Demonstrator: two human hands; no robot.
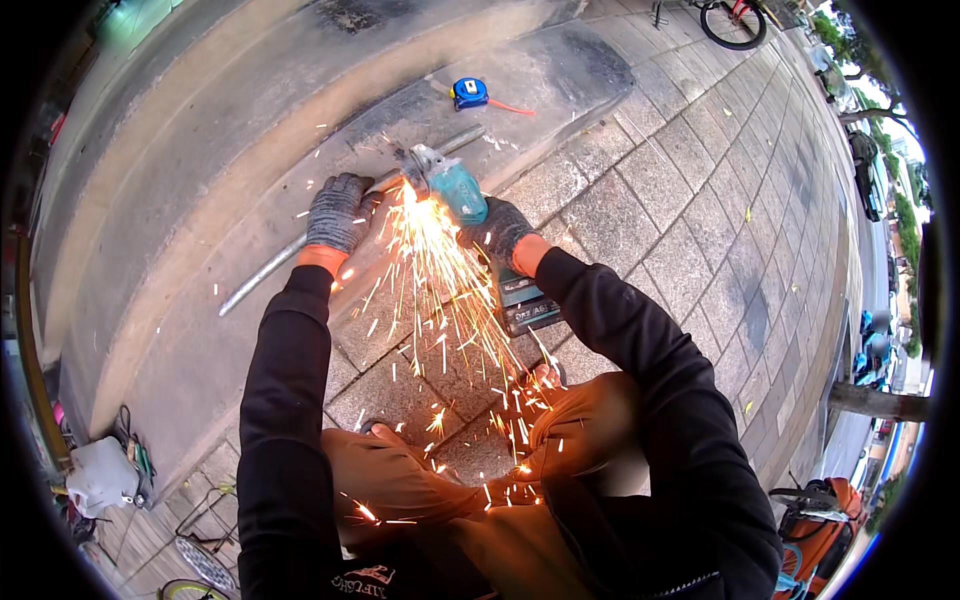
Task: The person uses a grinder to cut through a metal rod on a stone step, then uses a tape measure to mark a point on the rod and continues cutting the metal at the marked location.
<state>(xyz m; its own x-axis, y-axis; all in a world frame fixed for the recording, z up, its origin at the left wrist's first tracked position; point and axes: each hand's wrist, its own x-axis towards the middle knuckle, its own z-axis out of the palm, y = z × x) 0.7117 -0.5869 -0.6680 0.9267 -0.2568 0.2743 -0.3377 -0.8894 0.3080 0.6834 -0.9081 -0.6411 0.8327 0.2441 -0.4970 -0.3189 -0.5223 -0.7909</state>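
Observation:
My left hand (337,212), in a grey glove with an orange cuff, presses down on a long metal pipe (262,274) that lies across a concrete step. My right hand (500,232), gloved the same way, grips a teal cordless angle grinder (455,190). The grinder's disc meets the pipe just right of my left hand. A stream of orange sparks (440,290) flies from the cut back toward my knees. My brown trousers (420,490) and black sleeves fill the lower part of the view.
A blue tape measure (469,93) with an orange tab lies on the concrete beyond the pipe. Paving stones (680,200) spread to the right. A white container and tools (100,475) sit lower left, an orange bag (820,530) lower right, a bicycle wheel (732,22) at top.

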